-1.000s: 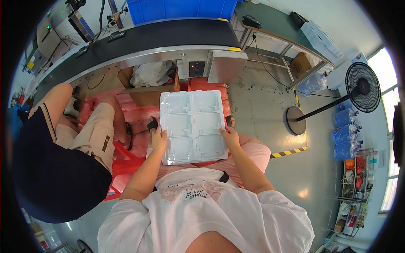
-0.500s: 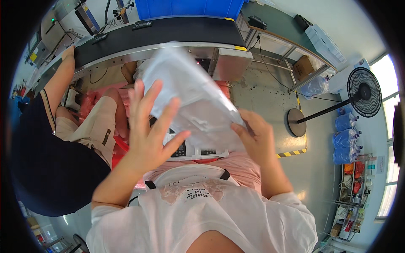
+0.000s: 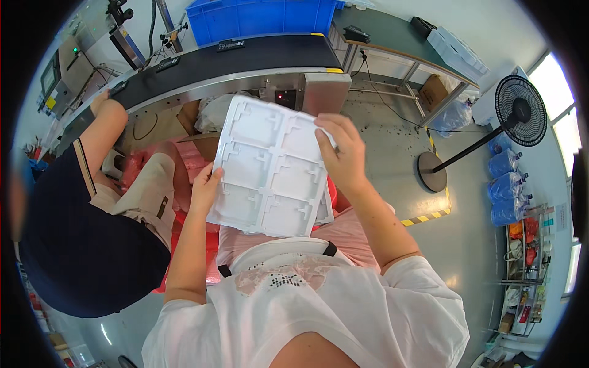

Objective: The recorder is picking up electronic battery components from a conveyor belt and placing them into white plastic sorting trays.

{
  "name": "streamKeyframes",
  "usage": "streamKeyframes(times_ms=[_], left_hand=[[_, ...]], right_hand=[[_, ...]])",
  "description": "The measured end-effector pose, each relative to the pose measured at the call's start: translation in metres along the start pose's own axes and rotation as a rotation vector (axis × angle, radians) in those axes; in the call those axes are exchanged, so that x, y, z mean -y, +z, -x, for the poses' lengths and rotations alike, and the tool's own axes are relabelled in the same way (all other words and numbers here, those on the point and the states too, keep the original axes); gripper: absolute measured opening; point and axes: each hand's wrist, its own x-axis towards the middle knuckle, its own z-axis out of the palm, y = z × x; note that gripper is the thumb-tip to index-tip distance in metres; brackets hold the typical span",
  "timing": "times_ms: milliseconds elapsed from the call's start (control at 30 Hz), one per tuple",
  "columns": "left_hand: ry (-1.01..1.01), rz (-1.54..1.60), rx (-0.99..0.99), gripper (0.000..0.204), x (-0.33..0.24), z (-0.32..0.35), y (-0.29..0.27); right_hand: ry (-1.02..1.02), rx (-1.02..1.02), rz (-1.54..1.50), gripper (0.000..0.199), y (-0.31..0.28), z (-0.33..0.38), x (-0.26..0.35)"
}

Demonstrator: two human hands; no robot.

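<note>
A white plastic tray (image 3: 265, 165) with several moulded compartments, all bare, is tilted up in front of me above my lap. My left hand (image 3: 205, 191) grips its left edge, thumb on the near face. At the upper right edge my right hand (image 3: 343, 150) pinches it, fingers bent over the rim. Behind its lower right side shows the corner of another white tray (image 3: 326, 207) on my lap; the rest of that one is hidden.
A black conveyor belt (image 3: 270, 56) carrying several dark flat devices runs across ahead. A co-worker (image 3: 92, 227) sits close on my left, one hand at the belt. A blue crate (image 3: 264, 17) stands behind the belt; a black fan (image 3: 432, 172) stands at right.
The white sheet-like thing, blurred before, has turned and shows its compartments. My left hand, spread open before, has closed on its left edge. The dark items on my lap are now covered.
</note>
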Motion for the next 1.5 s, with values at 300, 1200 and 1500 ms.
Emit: streamKeyframes(times_ms=[300,1200,1500], left_hand=[[-0.273,-0.384,-0.016,0.028,0.177,-0.006,0.046],[0.719,-0.714,-0.348,0.034,-0.138,-0.313,0.009],[0.344,-1.277,0.09,0.052,-0.122,-0.401,0.054]], right_hand=[[0.717,0.434,0.575,0.04,0.049,0.145,-0.126],[0.72,0.105,0.633,0.061,0.102,-0.262,-0.221],[0.849,0.035,0.693,0.061,0.113,-0.265,-0.245]])
